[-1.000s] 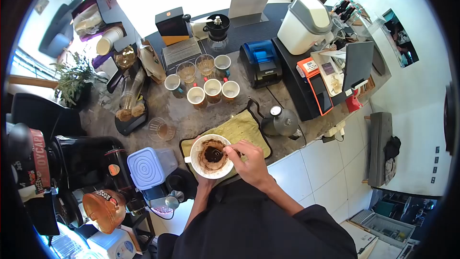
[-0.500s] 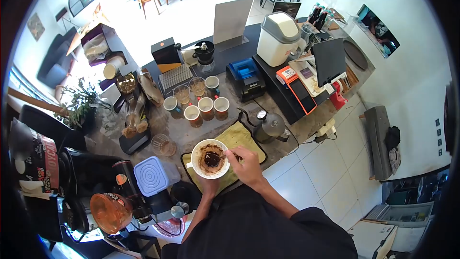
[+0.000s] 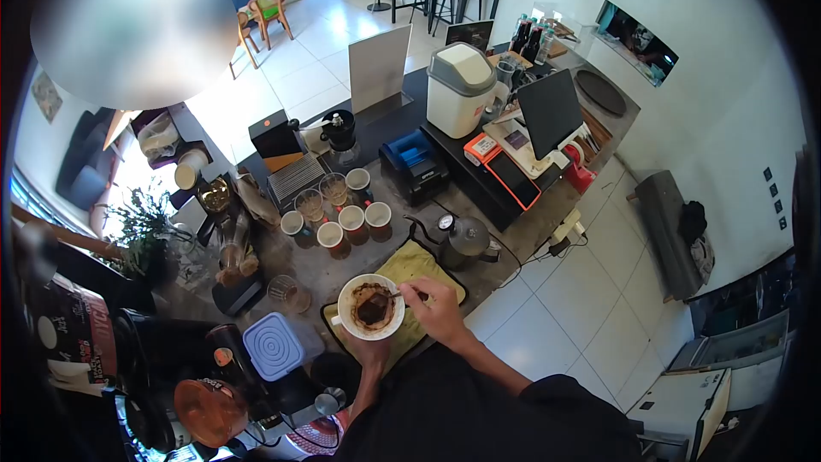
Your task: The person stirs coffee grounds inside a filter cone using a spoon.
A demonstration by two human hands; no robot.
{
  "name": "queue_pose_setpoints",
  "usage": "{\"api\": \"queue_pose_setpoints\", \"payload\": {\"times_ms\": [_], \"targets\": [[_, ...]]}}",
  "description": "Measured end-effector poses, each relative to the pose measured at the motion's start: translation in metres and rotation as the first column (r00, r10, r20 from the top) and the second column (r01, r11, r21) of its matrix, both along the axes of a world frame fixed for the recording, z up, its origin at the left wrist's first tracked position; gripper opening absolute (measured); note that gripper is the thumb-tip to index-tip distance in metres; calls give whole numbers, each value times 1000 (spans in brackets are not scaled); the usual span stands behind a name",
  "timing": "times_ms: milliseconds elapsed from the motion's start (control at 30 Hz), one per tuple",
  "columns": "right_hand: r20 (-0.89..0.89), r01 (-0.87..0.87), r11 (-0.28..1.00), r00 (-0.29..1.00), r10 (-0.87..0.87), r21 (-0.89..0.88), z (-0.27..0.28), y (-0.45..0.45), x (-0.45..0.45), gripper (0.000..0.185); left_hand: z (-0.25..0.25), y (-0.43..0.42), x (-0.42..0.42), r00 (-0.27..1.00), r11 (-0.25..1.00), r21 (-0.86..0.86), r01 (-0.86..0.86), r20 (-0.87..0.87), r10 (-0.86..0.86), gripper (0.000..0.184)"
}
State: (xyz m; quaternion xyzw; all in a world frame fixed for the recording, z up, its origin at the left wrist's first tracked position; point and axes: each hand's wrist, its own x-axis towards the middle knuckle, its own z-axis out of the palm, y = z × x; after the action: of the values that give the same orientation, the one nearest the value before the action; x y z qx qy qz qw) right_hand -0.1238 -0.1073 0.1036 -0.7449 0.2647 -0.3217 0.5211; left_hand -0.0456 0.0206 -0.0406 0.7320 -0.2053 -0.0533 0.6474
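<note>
A white cup (image 3: 349, 331) with a side handle is held over the yellow-green cloth (image 3: 421, 263). Dark wet coffee grounds lie inside it, and brown smears ring its inner wall. My left hand (image 3: 369, 349) is closed around the cup from below, its fingers mostly hidden under it. My right hand (image 3: 434, 308) pinches a thin spoon (image 3: 396, 294) whose far end dips into the cup. Right of the cloth stands a dark gooseneck kettle (image 3: 466, 244) with a dial on its lid. An empty clear glass (image 3: 289, 293) is to the cup's left.
Several small cups (image 3: 351, 221) and glasses cluster behind the cloth. A hand grinder (image 3: 340, 130), blue-black printer (image 3: 414, 167), white bin (image 3: 460, 94) and tablet (image 3: 560, 115) line the counter. At left are a blue-lidded tub (image 3: 278, 346), an orange container (image 3: 209, 411) and a plant (image 3: 141, 222).
The view has shifted, so the counter items appear farther left and mostly higher. Both hands keep their hold on the cup and spoon. A blurred round patch now covers the upper left.
</note>
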Motion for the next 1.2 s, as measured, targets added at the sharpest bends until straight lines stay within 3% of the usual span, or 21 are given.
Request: {"api": "queue_pose_setpoints", "payload": {"times_ms": [100,200,300,333,500,567,600,733,800,967,1067,1200], "targets": [[-91,-72,997,993,70,-15,-7,1,0,19,8,-1,-2,1000,1000,-11,-27,-1,27,74],[-97,-86,972,989,110,219,-8,2,-2,20,0,3,0,997,999,-15,43,-58,-44,73],[-30,-114,956,992,126,269,-11,-4,-2,20,-4,5,0,984,992,-41,123,-128,-127,69],[-15,-113,964,993,120,242,-6,-4,-2,20,-20,7,-2,975,991,-76,110,-186,-122,64],[-27,-99,986,994,104,136,-5,-9,5,18,2,2,-2,976,977,-190,95,-178,-129,59],[-85,-129,986,989,121,-102,-10,-11,6,17,-7,7,-5,985,987,-142,75,-144,-96,56],[-75,-131,990,989,128,-42,-10,-9,8,17,-15,8,-8,986,995,-99,3,-168,-20,54],[-57,-177,981,982,181,81,-12,-18,7,19,-11,-11,27,994,992,-122,-33,-104,20,53],[-88,-146,947,980,178,285,-11,-25,6,19,-7,-17,42,996,989,-133,-57,-76,47,53],[-18,-134,982,990,138,132,-20,-32,10,18,-2,-26,65,994,980,-167,-105,-32,101,53],[-99,-193,980,976,196,39,-18,-29,5,17,-1,-27,73,994,977,-183,-112,-14,111,52],[-51,-210,973,975,216,93,-18,-21,3,17,5,-30,87,992,969,-214,-120,20,127,52]]}}
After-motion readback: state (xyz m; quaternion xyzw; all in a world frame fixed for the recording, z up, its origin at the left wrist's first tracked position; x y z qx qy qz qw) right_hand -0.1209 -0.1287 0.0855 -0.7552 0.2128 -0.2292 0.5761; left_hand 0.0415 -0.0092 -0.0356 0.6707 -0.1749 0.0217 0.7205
